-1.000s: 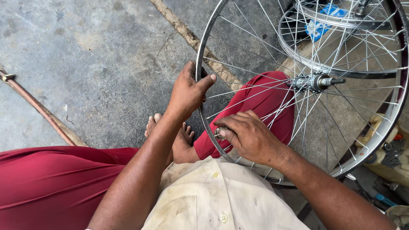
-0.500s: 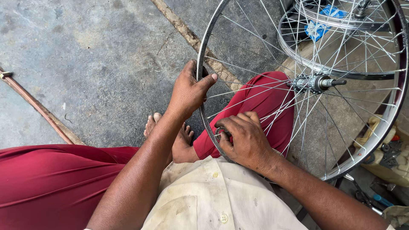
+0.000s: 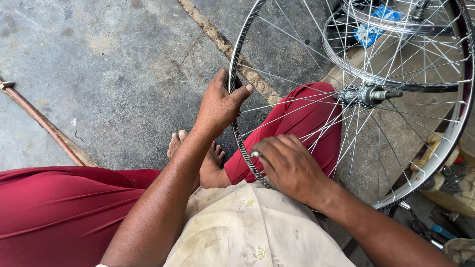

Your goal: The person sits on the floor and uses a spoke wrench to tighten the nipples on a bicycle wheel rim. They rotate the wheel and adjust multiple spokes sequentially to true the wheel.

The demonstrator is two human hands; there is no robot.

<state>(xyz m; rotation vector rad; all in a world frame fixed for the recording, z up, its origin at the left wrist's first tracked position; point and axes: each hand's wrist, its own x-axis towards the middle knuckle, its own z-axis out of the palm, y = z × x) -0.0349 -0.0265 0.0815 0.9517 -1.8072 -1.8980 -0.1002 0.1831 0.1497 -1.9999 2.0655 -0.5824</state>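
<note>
Head view: my left hand [image 3: 220, 104] grips the wheel rim [image 3: 236, 133] — upright beside my knee — while my right hand [image 3: 289, 165], nearer me, pinches a small silver tool [image 3: 255, 154] at the rim.

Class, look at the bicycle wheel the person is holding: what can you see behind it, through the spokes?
Through the bicycle wheel show a red-trousered knee, concrete floor and a second wheel. The right hand covers part of the rim; the left hand grips it.

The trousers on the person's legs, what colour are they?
Dark red trousers, clearest in the head view.
</note>
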